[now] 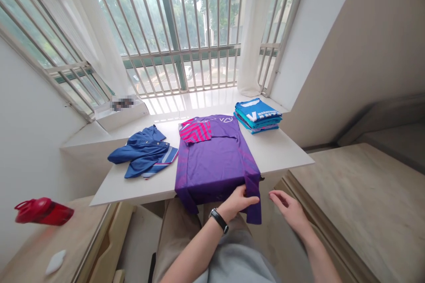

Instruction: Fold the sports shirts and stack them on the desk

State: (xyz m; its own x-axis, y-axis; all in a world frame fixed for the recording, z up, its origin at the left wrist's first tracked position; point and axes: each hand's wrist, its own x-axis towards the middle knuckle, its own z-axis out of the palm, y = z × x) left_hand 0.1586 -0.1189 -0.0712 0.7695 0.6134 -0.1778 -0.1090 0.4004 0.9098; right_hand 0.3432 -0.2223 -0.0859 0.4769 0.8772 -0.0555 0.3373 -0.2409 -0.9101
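A purple jersey (215, 159) with a pink striped sleeve lies flat on the white table (285, 150), its hem hanging over the near edge. My left hand (236, 202), with a black watch on the wrist, pinches the jersey's lower right hem at the table edge. My right hand (289, 208) hovers just right of it, fingers spread and holding nothing, a little apart from the cloth.
A crumpled blue shirt (144, 155) lies left of the jersey. A stack of folded teal shirts (257, 116) sits at the back right. A white box (121, 110) rests on the window sill. A red bottle (41, 211) lies on the wooden ledge at left.
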